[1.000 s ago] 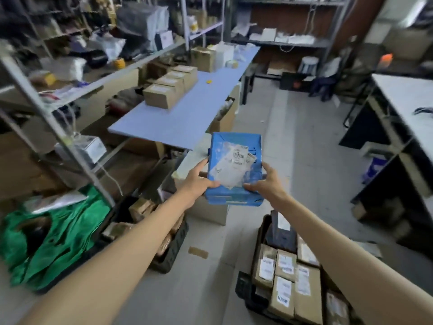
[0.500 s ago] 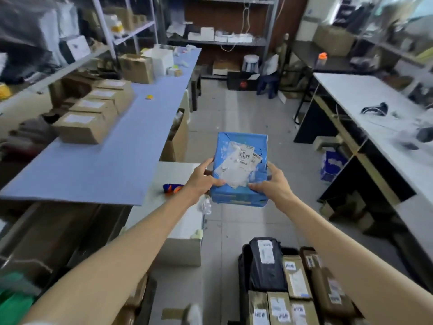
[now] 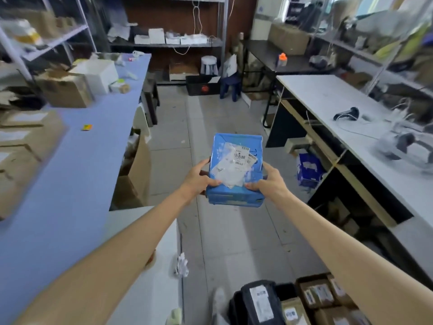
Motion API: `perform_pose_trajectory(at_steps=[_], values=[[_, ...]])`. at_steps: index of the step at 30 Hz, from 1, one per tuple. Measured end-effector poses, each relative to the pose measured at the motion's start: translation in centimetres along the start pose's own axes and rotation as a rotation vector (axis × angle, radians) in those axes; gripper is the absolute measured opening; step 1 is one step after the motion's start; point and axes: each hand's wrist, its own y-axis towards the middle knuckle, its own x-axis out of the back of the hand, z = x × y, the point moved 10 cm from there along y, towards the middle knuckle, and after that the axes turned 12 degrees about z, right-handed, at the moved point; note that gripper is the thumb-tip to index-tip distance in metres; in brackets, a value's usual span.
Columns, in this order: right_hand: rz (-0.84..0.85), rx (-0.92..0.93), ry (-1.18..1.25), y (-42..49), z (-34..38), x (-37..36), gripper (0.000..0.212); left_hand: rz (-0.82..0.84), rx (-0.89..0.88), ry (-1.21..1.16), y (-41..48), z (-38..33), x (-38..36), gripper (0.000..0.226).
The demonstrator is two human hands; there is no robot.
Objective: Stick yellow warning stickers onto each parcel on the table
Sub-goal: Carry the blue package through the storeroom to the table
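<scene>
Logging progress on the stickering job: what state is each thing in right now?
blue parcel: held in the air, label side up, nothing yellow stuck on top.
left grip: holds the parcel's left edge.
right grip: holds its right edge.
yellow sticker: lying loose on the blue table.
brown parcels: resting on the blue table, blurred.
black parcel: lying label up.

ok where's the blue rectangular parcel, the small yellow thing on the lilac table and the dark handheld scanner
blue rectangular parcel (image 3: 236, 170), head view, middle of its top face
small yellow flat item (image 3: 87, 127), head view, its centre
dark handheld scanner (image 3: 347, 113), head view, its curved body
</scene>
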Motion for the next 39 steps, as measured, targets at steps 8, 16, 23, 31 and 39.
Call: perform_pose_trajectory(at_steps=[8,16,23,31,39], values=[[0.061,0.047,-0.029,15.1,5.0,3.5,0.055,-0.073,0.031,-0.088,13.6,-4.1,5.3,0.083],[0.16,0.046,-0.1,29.7,9.0,2.6,0.057,-0.156,0.029,-0.155,23.7,-5.7,13.4,0.086],[0.354,0.059,-0.189,45.2,14.7,-5.3,0.059,-0.326,0.05,-0.29,29.8,-4.9,25.9,0.089],[0.606,0.149,-0.317,56.7,22.2,-18.4,0.052,-0.632,0.003,-0.366,29.0,-4.3,40.1,0.078],[0.972,0.21,-0.389,61.2,25.4,-35.9,0.061,-1.016,0.042,-0.602,22.3,1.4,49.1,0.082]])
